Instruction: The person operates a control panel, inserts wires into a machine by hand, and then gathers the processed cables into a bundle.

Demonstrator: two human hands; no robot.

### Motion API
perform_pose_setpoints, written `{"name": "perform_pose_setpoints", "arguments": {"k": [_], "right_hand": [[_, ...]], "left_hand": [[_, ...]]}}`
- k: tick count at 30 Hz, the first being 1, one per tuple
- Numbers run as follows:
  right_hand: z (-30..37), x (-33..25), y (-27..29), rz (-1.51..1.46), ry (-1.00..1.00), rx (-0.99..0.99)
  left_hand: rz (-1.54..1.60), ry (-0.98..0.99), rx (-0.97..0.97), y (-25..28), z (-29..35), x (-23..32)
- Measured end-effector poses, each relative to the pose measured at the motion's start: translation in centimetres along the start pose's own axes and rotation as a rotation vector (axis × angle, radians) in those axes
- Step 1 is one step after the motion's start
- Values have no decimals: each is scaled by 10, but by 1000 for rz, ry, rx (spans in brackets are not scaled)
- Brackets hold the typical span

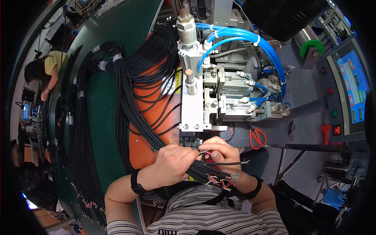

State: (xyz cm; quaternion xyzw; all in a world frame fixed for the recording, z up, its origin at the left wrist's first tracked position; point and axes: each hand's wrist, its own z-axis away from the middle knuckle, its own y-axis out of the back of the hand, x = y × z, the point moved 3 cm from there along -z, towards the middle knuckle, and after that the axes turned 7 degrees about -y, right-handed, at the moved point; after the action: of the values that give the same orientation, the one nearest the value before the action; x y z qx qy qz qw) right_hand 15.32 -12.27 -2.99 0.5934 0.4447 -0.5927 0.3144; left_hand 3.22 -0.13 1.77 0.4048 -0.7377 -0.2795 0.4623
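Observation:
My left hand (172, 162) is closed in a pinch around a black cable, just in front of the machine's lower end. Thin coloured wires (204, 153) fan out from the cable's stripped end, between my two hands. The thumb and fingers of my right hand (222, 150) close on these wires from the right. Beneath both hands hangs a bundle of black cables (199, 171), its stripped ends showing red, white, yellow and green wires. One cable end sticks out to the right past my right hand. A small black fixture (190, 140) sits right behind my fingers.
A pneumatic machine (192, 105) with blue hoses (270, 49) stands ahead. Long black cable bundles (127, 94) lie over the orange plate (147, 105) and green table (100, 117). Red-handled scissors (257, 138) and a control screen (352, 86) are right. Another person (49, 68) works far left.

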Motion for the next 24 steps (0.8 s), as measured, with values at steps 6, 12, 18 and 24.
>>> {"name": "perform_pose_setpoints", "arguments": {"k": [6, 12, 18, 24], "right_hand": [[-1, 11, 7, -503, -236, -181], [-4, 7, 3, -440, -222, -195], [-9, 2, 4, -448, -256, -265], [-11, -8, 6, -129, -146, -160]], "left_hand": [[158, -8, -14, 2, -1, -11], [439, 60, -80, 8, -3, -20], [592, 64, -169, 12, -1, -27], [251, 68, -103, 7, -2, -11]]}}
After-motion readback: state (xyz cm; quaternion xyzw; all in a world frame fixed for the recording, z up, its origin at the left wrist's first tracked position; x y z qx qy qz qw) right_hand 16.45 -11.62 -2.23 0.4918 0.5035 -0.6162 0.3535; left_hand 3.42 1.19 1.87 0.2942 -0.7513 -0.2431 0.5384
